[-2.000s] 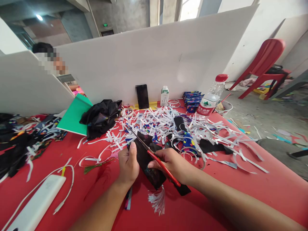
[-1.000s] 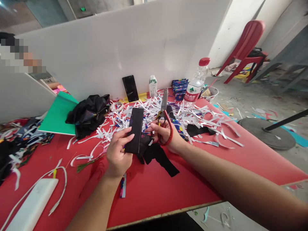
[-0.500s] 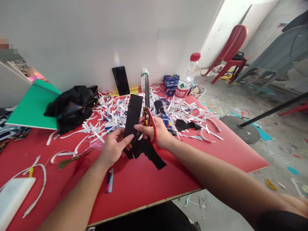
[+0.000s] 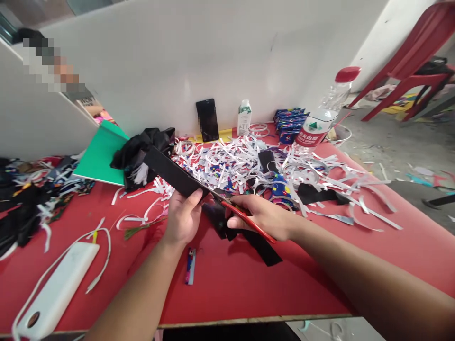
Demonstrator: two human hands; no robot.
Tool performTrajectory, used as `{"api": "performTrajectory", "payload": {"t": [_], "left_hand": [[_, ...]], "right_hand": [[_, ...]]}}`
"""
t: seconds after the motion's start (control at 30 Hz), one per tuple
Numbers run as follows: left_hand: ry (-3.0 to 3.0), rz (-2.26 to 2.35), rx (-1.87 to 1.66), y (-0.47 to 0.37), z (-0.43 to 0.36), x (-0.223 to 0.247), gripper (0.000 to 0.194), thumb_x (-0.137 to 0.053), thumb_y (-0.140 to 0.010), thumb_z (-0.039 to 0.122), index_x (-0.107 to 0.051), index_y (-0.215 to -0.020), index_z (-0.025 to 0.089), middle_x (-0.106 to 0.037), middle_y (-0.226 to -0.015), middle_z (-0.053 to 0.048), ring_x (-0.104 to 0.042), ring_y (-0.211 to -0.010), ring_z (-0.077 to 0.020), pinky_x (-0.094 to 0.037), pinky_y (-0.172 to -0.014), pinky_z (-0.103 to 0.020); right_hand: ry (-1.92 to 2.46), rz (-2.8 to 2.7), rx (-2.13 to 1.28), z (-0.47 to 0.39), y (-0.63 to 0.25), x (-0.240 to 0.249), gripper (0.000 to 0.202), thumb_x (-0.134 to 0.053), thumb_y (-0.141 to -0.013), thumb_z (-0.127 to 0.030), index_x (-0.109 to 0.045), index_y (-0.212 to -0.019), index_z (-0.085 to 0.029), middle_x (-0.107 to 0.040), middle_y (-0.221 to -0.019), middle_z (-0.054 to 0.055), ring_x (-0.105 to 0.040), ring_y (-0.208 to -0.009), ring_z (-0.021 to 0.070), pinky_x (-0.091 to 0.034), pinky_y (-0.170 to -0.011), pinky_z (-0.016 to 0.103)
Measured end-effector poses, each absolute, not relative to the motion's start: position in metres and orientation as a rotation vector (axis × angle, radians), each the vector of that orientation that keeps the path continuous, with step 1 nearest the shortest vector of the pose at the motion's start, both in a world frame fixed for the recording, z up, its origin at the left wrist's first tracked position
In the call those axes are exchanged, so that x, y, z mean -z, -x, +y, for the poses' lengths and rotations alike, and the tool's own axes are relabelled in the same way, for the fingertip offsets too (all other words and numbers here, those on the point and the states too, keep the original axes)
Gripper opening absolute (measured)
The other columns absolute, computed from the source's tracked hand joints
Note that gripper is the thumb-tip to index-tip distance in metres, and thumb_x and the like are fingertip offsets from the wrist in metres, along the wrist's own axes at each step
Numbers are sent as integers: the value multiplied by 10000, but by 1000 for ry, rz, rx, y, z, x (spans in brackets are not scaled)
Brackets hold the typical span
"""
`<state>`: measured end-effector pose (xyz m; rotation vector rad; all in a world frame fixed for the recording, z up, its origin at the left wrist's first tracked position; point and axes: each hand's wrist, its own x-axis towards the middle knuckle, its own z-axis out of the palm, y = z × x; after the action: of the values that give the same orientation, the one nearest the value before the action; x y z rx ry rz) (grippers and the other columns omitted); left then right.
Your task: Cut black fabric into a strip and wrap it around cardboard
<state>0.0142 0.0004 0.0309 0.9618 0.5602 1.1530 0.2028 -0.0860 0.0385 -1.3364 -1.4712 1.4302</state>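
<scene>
Between thumb and fingers, my left hand (image 4: 185,215) grips a flat black strip (image 4: 172,173) that slants up to the left. My right hand (image 4: 265,215) is closed round the red handles of a pair of scissors (image 4: 245,219). The scissor blades point up-left and lie along the strip's edge near my left thumb; whether they are cutting cannot be made out. Beneath my hands lie loose black pieces (image 4: 263,247) on the red table (image 4: 227,289). A small patterned scrap (image 4: 190,266) rests on the table near my left wrist.
White paper strips (image 4: 227,161) are heaped behind my hands. Along the back stand a phone (image 4: 208,120), a small white bottle (image 4: 244,118), stacked blue packets (image 4: 289,124) and a water bottle (image 4: 316,121). A green board (image 4: 101,156), black bag (image 4: 144,151) and white power bank (image 4: 60,291) lie left.
The black strip has tipped from nearly upright to slanting left. The scissors have swung from pointing up to lying along its edge. The view has turned left.
</scene>
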Motion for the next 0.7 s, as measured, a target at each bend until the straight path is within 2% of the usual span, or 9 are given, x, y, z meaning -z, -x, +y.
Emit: {"api": "performTrajectory", "payload": {"t": [0.13, 0.23, 0.4, 0.5, 0.7], "left_hand": [[-1055, 558, -1171, -13, 1, -30, 244, -937, -744, 319, -814, -912, 193, -800, -925, -40, -759, -867, -177, -624, -815, -275], [-1099, 551, -1126, -12, 2, -29, 246, -920, -776, 349, -834, -927, 175, -811, -943, -75, -774, -905, -213, -632, -865, -324], [-1126, 575, -1111, -10, 2, -32, 259, -935, -757, 374, -826, -863, 164, -800, -863, -76, -775, -833, -221, -637, -855, -348], [-1117, 570, -1116, -10, 2, -33, 248, -941, -751, 366, -826, -851, 171, -797, -850, -66, -769, -825, -213, -639, -848, -340], [-1108, 551, -1114, -9, 3, -33, 226, -927, -772, 347, -832, -874, 169, -796, -870, -64, -760, -829, -192, -637, -845, -313]], "right_hand": [[1281, -1427, -1509, -86, -204, -38, 595, -808, -789, -754, -768, -927, -177, -747, -785, 52, -625, -628, 182, -465, -559, 276], [1310, -1439, -1522, -85, -204, -38, 599, -799, -793, -758, -773, -884, -166, -714, -765, 44, -569, -609, 159, -422, -531, 264], [1308, -1411, -1579, -85, -202, -38, 672, -751, -787, -827, -706, -752, -157, -512, -577, -24, -391, -510, 102, -286, -458, 243], [1280, -1386, -1599, -86, -201, -37, 695, -727, -789, -854, -648, -705, -169, -509, -541, -26, -412, -481, 103, -302, -439, 241], [1303, -1404, -1581, -86, -200, -35, 673, -745, -787, -833, -691, -725, -165, -529, -499, -21, -462, -435, 117, -326, -411, 240]]}}
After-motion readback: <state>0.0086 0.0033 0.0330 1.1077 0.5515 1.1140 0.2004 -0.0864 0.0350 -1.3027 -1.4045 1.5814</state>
